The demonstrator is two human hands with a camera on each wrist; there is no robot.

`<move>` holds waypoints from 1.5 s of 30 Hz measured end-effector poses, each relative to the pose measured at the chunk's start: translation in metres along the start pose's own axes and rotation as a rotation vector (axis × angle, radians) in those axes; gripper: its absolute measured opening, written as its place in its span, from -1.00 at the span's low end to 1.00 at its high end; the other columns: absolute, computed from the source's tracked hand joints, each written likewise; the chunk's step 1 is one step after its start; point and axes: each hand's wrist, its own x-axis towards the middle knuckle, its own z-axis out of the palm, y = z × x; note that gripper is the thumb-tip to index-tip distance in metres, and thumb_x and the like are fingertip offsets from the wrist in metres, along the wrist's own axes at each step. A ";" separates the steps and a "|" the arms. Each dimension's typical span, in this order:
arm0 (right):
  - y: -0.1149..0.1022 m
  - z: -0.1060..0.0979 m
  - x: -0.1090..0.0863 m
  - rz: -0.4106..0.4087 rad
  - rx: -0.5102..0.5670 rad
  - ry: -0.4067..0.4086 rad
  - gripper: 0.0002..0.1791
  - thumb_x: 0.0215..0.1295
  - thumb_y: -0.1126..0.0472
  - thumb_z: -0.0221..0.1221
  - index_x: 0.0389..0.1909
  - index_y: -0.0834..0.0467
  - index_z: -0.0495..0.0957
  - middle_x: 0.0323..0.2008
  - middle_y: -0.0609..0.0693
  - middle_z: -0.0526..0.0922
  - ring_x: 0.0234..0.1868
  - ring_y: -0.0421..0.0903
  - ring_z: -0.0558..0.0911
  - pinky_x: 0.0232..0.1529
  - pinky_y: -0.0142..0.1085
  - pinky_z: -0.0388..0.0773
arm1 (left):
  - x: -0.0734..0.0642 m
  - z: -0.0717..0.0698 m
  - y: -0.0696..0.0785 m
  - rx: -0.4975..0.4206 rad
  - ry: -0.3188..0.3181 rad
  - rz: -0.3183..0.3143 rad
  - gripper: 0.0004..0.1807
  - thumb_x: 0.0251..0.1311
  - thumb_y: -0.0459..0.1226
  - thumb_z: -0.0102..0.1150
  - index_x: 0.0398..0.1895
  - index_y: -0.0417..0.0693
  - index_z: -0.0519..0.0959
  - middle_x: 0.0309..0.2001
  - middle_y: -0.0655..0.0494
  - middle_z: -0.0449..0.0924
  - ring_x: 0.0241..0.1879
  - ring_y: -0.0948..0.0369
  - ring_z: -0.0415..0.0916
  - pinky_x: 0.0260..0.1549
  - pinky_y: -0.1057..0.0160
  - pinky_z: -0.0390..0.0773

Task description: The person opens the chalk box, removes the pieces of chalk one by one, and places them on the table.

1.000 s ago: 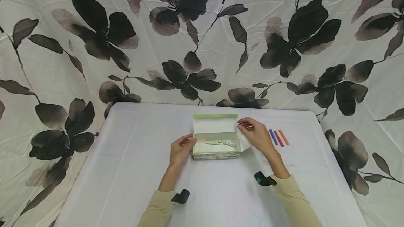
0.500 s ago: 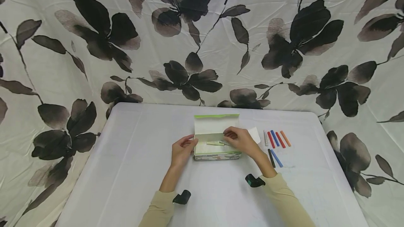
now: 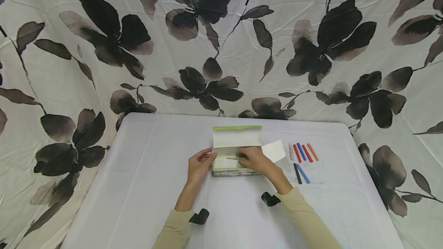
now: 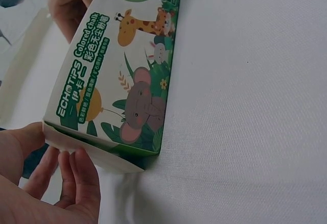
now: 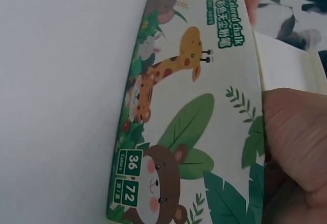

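Observation:
An open cardboard box of colored chalk point(image 4: 110, 71), printed with animals, stands on the table with its lid raised. At the box's left end is my left hand point(image 3: 200, 164), its thumb and fingers gripping the end flap point(image 4: 92, 150). My right hand point(image 3: 257, 160) reaches over the front wall into the box from the right. Its fingertips are down among the chalk, beside a pale yellow-green stick point(image 3: 232, 157). The box wall hides those fingers in the right wrist view, and I cannot tell whether they hold a stick.
Right of the box's white side flap point(image 3: 275, 151) lie several chalk sticks in two rows. Grey point(image 3: 291, 151), red point(image 3: 297, 153), blue point(image 3: 301, 151) and orange chalk point(image 3: 313, 151) make the far row; black point(image 3: 297, 173) and blue chalk point(image 3: 303, 173) are nearer. A floral cloth point(image 3: 207, 49) hangs behind the table.
My right hand has moved left from beside the right flap and down into the box, uncovering the flap and chalk on the table. My left hand stays at the box's left end.

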 end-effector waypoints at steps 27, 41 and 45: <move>-0.025 0.007 0.023 0.083 -0.338 -0.114 -0.88 0.22 0.44 0.39 -0.33 0.22 0.64 -0.44 0.00 0.64 -0.46 -0.12 0.46 -0.32 -0.20 0.55 | 0.003 0.002 -0.004 0.003 0.019 0.009 -0.64 0.24 -0.31 0.42 0.09 -0.24 0.69 -0.21 -0.05 0.66 -0.43 0.29 0.53 -0.48 0.44 0.58; -0.018 -0.014 0.006 0.057 -0.100 -0.104 -0.85 0.22 0.54 0.29 -0.23 0.30 0.62 -0.31 0.08 0.67 -0.31 -0.07 0.57 -0.22 -0.19 0.60 | 0.002 0.002 -0.006 0.012 0.014 0.012 -0.63 0.26 -0.28 0.42 0.10 -0.23 0.69 -0.19 -0.07 0.66 -0.42 0.29 0.53 -0.47 0.44 0.57; -0.010 -0.026 -0.002 -0.020 0.002 -0.058 -0.84 0.22 0.54 0.28 -0.20 0.33 0.60 -0.34 0.11 0.66 -0.33 -0.10 0.58 -0.26 -0.28 0.61 | 0.002 0.002 -0.007 0.016 0.013 0.013 -0.61 0.26 -0.25 0.43 0.11 -0.22 0.68 -0.17 -0.07 0.65 -0.39 0.29 0.54 -0.45 0.43 0.59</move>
